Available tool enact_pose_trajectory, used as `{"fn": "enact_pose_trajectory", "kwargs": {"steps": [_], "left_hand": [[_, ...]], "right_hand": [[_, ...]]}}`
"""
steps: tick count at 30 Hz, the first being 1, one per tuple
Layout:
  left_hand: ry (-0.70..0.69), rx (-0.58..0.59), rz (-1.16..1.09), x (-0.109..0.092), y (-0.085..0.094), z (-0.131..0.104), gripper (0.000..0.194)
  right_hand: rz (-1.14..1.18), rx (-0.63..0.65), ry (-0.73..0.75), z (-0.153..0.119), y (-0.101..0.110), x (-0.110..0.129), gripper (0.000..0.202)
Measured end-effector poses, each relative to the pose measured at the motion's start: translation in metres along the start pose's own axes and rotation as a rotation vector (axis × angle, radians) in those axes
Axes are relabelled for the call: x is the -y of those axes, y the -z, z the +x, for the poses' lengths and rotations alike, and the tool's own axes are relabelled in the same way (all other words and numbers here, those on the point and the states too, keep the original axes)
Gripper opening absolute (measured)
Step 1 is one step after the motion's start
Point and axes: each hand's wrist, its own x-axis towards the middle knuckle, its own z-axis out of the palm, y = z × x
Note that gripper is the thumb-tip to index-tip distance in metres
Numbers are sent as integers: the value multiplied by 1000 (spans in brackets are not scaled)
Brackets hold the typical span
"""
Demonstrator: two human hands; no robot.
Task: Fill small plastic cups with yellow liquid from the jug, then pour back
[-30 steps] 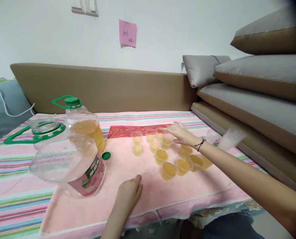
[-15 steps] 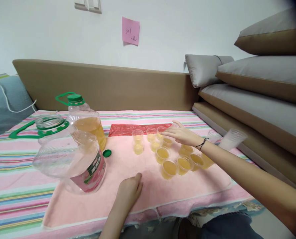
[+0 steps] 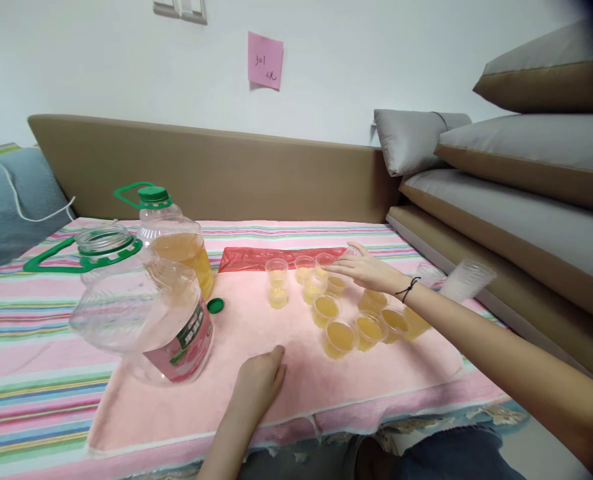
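Note:
My left hand (image 3: 260, 379) rests on the pink towel (image 3: 176, 417), holding nothing, its fingers loosely bent and slightly apart. Out over the back of the cup group reaches my right hand (image 3: 365, 272), with a dark cord on the wrist. Its fingers are closed around the rim of a clear plastic cup (image 3: 351, 251), mostly hidden behind the hand. Several clear cups of yellow drink stand in front of it and to its left, among them a front cup (image 3: 340, 339) and a middle cup (image 3: 325, 310). Farther left, a cup (image 3: 277, 270) stands behind another cup (image 3: 277, 297).
An uncapped clear jug (image 3: 126, 320) with a green handle stands at left, before a capped jug (image 3: 179, 250) partly filled with yellow drink. A green cap (image 3: 215, 305) lies beside them. A red plastic bag (image 3: 246, 259) lies behind. Stacked cups (image 3: 469, 279) lean near cushions (image 3: 516, 193) at right.
The view has shifted very slightly. Both hands and the cups keep nearly the same places.

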Motion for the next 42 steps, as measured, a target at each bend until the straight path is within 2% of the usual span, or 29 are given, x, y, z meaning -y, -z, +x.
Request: {"fn": "enact_pose_trajectory", "kwargs": {"steps": [9,12,19,24,27,33,37,39,42], "left_hand": [[-8,-9,-4,-1,1,-1,33],[-10,-10,-1,-2,1,-1,33],[-8,-6,3,-2,1,-1,34],[-4,-6,1,-1,2,-2,34],[2,-4,-1,-2,2,-2,35],[12,4,-8,-2,4,-3,36],[7,10,-7,-2,6,-2,38],[12,18,-9,-2,6,-2,38],[19,33,-11,-2,7,0,39]], "right_hand": [[-71,-3,-1,-13,-4,-4,95],[-139,34,-8,-15,-4,-3,98],[-306,133,14,-13,6,5,96],[-259,151,-22,-9,14,9,92],[-148,77,-114,-7,16,9,90],[168,-189,-290,-2,13,8,93],[365,-330,-428,-9,21,-3,98],[345,-364,-506,-20,34,-17,100],[118,-331,-680,-46,60,-46,97]]}}
